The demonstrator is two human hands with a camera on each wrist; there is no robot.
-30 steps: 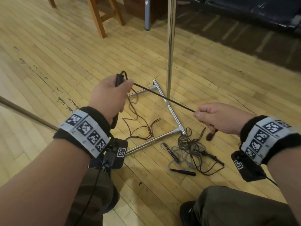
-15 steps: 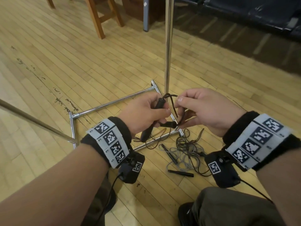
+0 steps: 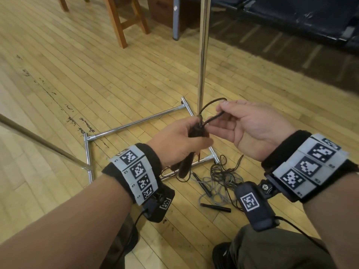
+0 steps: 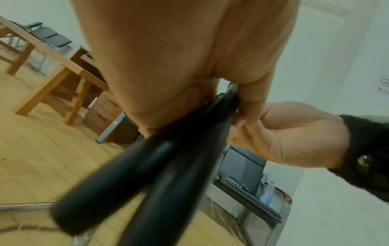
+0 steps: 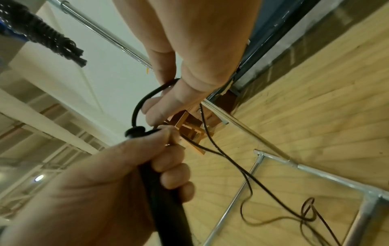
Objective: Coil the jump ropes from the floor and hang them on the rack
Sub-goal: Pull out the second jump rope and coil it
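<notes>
My left hand (image 3: 194,138) grips the two black handles (image 3: 186,164) of a dark jump rope, held together and pointing down. My right hand (image 3: 221,112) is just right of it and pinches a short loop of that rope's cord (image 3: 212,118) beside the handle tops. The wrist views show the same: the handles (image 4: 147,174) under my left palm, and the cord loop (image 5: 143,99) between my right fingertips. The rest of the cord (image 5: 248,183) trails to the floor. A second jump rope (image 3: 219,181) lies tangled on the floor by the rack's base (image 3: 136,123).
The chrome rack pole (image 3: 203,55) rises just behind my hands. A coiled dark rope (image 5: 42,33) hangs from the rack's top bar. Wooden stool legs (image 3: 120,22) stand farther back, dark seating (image 3: 291,20) at the back right. My knees are at the bottom edge.
One second ago my hands were apart with the cord stretched between them. They have come together, both handles are now in my left hand, and my right hand holds a cord loop.
</notes>
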